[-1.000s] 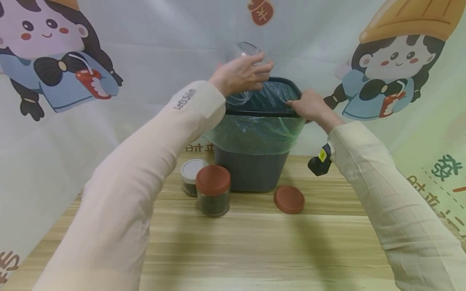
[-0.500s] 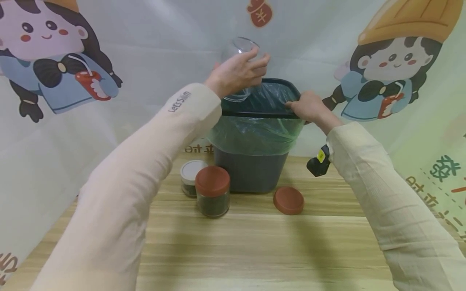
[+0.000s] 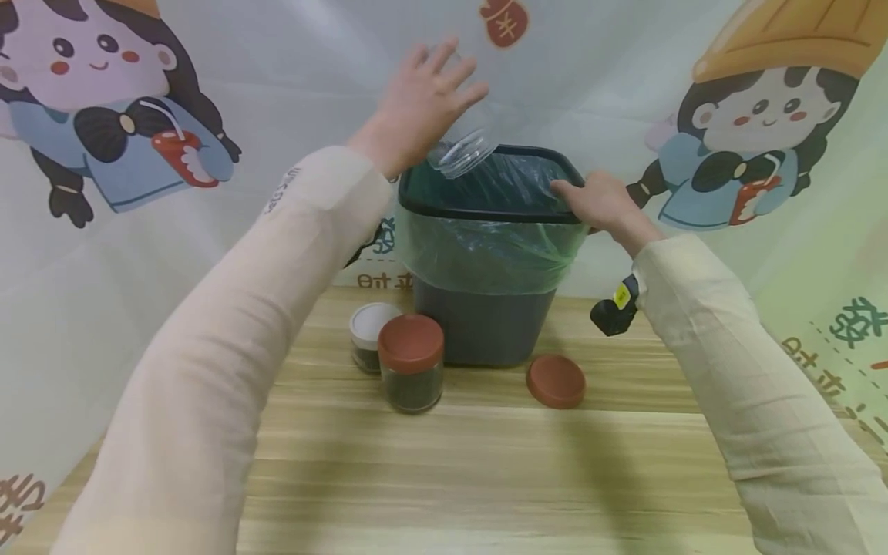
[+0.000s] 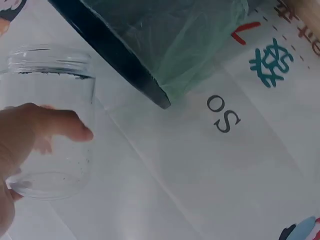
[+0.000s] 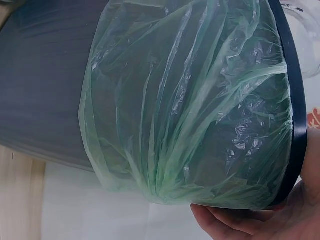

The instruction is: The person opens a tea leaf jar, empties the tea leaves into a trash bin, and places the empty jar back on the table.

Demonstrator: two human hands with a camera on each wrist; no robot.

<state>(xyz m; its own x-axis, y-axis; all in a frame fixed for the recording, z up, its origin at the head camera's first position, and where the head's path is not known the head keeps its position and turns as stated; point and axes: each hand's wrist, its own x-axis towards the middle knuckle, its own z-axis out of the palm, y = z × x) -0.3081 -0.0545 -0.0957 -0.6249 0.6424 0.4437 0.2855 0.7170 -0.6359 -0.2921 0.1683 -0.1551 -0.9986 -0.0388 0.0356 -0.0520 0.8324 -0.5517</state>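
My left hand [image 3: 423, 104] holds a clear jar [image 3: 466, 154] above the left side of the bin, its threaded mouth tilted down toward the opening. The left wrist view shows the thumb across this jar [image 4: 60, 162], with a few dark specks inside the glass. On the bin's right side, my right hand [image 3: 602, 202] grips the black rim [image 3: 499, 216], thumb on top. In the right wrist view its fingers [image 5: 235, 222] reach under the rim. A thin green bag [image 3: 496, 258] lines the dark grey bin [image 3: 489, 327] and folds over outside.
A red-lidded jar with dark contents [image 3: 412, 385] stands in front of the bin, with a white-lidded jar [image 3: 364, 335] behind it. To the right lies a loose red lid [image 3: 556, 381] on the wooden tabletop [image 3: 486, 478]. A printed cloth [image 3: 298, 100] hangs close behind.
My left hand has risen and turned over to the left, tipping the jar so its mouth points down and right into the bin. The right hand keeps its grip on the rim.
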